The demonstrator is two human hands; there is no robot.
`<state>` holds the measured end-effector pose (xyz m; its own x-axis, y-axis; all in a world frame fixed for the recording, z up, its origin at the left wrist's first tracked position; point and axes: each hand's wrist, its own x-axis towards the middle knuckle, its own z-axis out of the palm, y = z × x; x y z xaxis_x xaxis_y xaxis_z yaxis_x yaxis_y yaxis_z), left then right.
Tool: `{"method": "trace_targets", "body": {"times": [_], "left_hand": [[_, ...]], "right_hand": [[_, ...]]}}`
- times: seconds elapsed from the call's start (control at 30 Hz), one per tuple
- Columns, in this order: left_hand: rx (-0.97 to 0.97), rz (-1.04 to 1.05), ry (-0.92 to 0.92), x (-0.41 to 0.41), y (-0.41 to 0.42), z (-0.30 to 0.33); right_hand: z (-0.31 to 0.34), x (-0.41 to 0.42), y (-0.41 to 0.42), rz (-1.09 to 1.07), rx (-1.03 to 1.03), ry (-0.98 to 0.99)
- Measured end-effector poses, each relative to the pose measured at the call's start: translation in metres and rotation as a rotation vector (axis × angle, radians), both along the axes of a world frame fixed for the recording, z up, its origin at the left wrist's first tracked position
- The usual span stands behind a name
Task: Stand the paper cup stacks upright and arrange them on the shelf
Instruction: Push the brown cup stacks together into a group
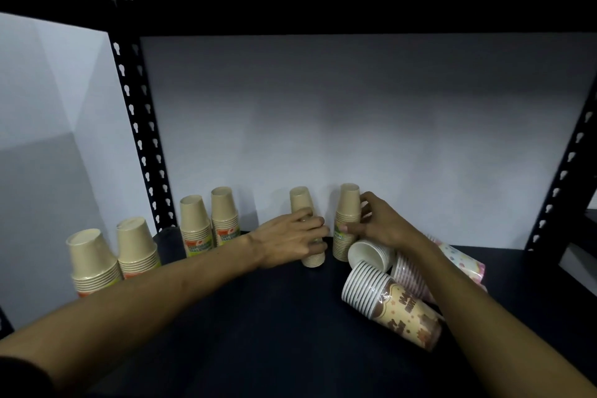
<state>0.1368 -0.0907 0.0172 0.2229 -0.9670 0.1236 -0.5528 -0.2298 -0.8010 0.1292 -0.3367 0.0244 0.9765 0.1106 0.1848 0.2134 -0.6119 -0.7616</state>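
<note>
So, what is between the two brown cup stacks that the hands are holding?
Only bare dark shelf and white wall between the left-held stack and right-held stack, in the head view.

Readable text is thin here. On the dark shelf, toward its back left corner, you have two upright kraft cup stacks: the wrap label on the left one shows "TABLEWARE" in green letters on a light band, with an orange patch above it. The stack just beside it carries the same kind of label, but only blurred fragments. Near the shelf's right edge, the printed stack lying on its side has brown lettering on a cream panel, too blurred to read. No numbers or signs are legible anywhere else.
</note>
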Motion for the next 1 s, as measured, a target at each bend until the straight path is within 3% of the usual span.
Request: {"method": "trace_targets", "body": {"times": [0.17, 0.33, 0.4, 0.53, 0.63, 0.73, 0.83, 1.0], "left_hand": [[-0.005, 0.005, 0.016, -0.001, -0.003, -0.005], [-0.133, -0.006, 0.128, -0.017, 0.002, -0.002], [-0.308, 0.033, 0.215, -0.023, 0.007, 0.002], [-0.94, 0.071, 0.388, -0.019, 0.005, 0.008], [-1.208, 0.098, 0.552, -0.014, -0.007, 0.014], [-1.374, 0.152, 0.844, -0.007, -0.017, 0.021], [-1.414, 0.229, 1.11, -0.001, -0.02, 0.023], [-1.532, 0.247, 1.19, -0.006, -0.016, 0.013]], "right_hand": [[0.015, -0.004, 0.005, -0.015, 0.079, -0.066], [0.02, -0.007, 0.005, -0.017, 0.009, -0.082], [0.019, -0.007, 0.004, -0.026, 0.021, -0.076], [0.014, -0.003, 0.004, -0.038, 0.086, -0.038], [0.011, -0.002, 0.008, -0.048, 0.11, -0.012], [0.009, -0.002, 0.011, -0.064, 0.099, -0.028], [0.008, -0.005, 0.014, -0.077, 0.059, -0.038], [0.008, -0.011, 0.02, -0.097, -0.008, -0.08]]}}
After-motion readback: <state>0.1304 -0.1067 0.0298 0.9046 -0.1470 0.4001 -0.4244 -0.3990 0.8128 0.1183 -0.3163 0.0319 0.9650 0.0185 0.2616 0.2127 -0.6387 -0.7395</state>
